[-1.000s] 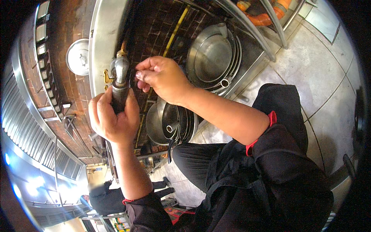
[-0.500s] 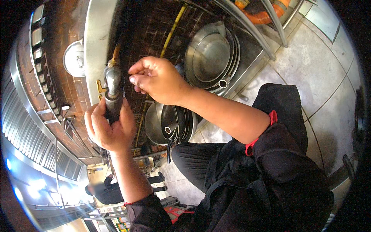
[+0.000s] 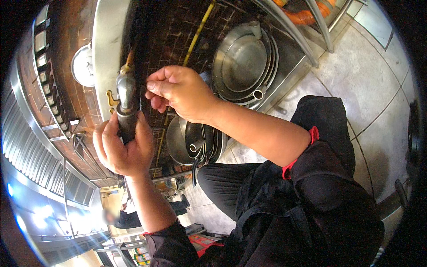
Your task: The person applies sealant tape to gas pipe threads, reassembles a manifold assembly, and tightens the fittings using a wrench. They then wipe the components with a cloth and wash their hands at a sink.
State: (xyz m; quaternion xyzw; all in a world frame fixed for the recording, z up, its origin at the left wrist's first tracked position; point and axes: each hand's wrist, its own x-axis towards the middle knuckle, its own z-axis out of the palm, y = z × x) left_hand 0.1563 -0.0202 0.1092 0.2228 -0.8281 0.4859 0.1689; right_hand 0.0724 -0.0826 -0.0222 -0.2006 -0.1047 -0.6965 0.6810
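My left hand point(image 3: 126, 151) is closed around a dark cylindrical pipe point(image 3: 128, 125), thumb on one side and fingers on the other. Above it the pipe meets a silvery metal elbow point(image 3: 126, 91), with a brass-coloured fitting point(image 3: 126, 69) at its upper end. My right hand point(image 3: 182, 94) hovers just right of the elbow, thumb and forefinger pinched together. Whatever lies in that pinch, if anything, is too small to make out. Beside the elbow, a small brass valve point(image 3: 111, 98) sits against a pale metal panel point(image 3: 104, 44).
Stacked metal pans point(image 3: 244, 62) rest on a low shelf at the right; more pans point(image 3: 187, 140) are below my right forearm. A yellow pipe point(image 3: 199, 33) runs along dark brick. Curved metal rails point(image 3: 289, 31) and an orange hose point(image 3: 309, 17) are at upper right. Another person point(image 3: 133, 219) stands in the background.
The view has shifted slightly, so the pipe and panel appear a little further left. My right hand's fingers have curled a bit more; my left hand keeps its hold on the pipe.
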